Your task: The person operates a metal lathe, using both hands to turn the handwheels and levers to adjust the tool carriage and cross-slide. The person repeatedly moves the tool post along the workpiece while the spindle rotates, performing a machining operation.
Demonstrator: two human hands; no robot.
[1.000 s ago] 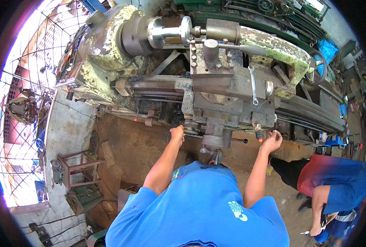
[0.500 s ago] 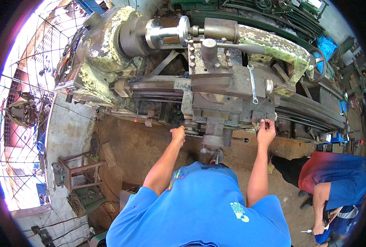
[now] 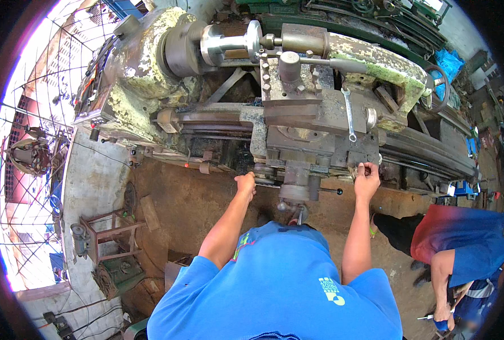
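A lathe with chipped pale paint stands before me. Its chuck (image 3: 184, 49) and tailstock centre (image 3: 270, 41) carry a shiny spool-shaped metal workpiece (image 3: 232, 43). My left hand (image 3: 245, 185) is closed at the carriage front, beside round handwheel-like parts (image 3: 264, 173); its grip is hidden. My right hand (image 3: 367, 180) pinches at the right front corner of the slide, on a small part its fingers cover. Between the hands is the cross-slide's front end (image 3: 293, 191). A spanner (image 3: 349, 116) lies on the slide, right of the square tool post (image 3: 290, 79).
Another person (image 3: 461, 243) sits or crouches at the right, a hand on a small blue and white thing. A ball-ended lever (image 3: 339, 192) juts out between my arms. A metal stand (image 3: 113, 232) is at the left, and green machinery (image 3: 342, 17) stands behind.
Both my hands stay in nearly the same places. At the right, the other person's hand has shifted slightly. The lathe parts look unchanged.
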